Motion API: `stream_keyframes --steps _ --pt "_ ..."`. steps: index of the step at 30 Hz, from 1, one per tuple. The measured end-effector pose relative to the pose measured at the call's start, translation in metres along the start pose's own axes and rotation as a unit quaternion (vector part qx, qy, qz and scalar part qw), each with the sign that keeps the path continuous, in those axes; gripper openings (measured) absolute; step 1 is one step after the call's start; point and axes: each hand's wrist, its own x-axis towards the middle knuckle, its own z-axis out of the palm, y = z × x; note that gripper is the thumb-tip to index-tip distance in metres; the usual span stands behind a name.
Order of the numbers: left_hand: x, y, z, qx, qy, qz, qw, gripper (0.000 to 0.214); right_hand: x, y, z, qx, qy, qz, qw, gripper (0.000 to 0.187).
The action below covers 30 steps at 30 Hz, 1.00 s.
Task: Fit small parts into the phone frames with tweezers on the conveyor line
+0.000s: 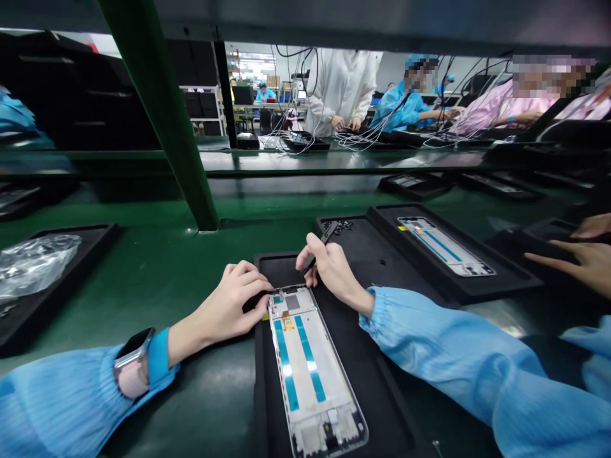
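The right hand (337, 270), at the frame's far right corner, is closed around a slim black tool (329, 231) by bent fingers. The left hand (233, 302) has its fingers half curled at the frame's far left edge; whether it grips there cannot be told. The phone frame (298, 362), bearing two blue strips (286, 362), lies face-up in a black tray (367, 362). Small dark parts (344, 226) sit in a tray beyond the frame. To its right and farther off, a second frame (470, 262) occupies another tray; past that, a co-worker's hand (585, 264) shows. Well left of the phone frame, a clear plastic bag (38, 264) rests in a tray.
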Motion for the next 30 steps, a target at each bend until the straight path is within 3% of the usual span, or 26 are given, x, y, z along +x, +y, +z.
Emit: stream_keyframes --steps 3,6,10,19,30 --pt "0.0001 0.0008 0.0001 -0.018 0.0 -0.012 1.0 0.019 -0.0023 -0.001 0.0018 0.029 -0.038 0.004 0.999 0.05" --pt "0.0006 0.0016 0.0001 -0.032 0.0 -0.015 0.999 0.018 -0.0045 -0.0031 0.0041 0.031 -0.104 -0.06 0.992 0.025" --pt "0.0008 0.0018 0.0005 -0.043 0.001 -0.019 0.999 0.016 -0.007 -0.0046 0.0069 0.009 -0.122 -0.072 0.99 0.012" --pt "0.0007 0.0005 0.0014 -0.054 0.008 -0.016 0.998 0.015 -0.0087 -0.0066 0.0063 -0.094 -0.117 -0.151 0.977 0.008" --pt "0.0015 0.0009 0.0017 -0.062 0.015 -0.01 0.998 0.015 -0.0087 -0.0069 0.0073 -0.115 -0.108 -0.166 0.973 0.008"
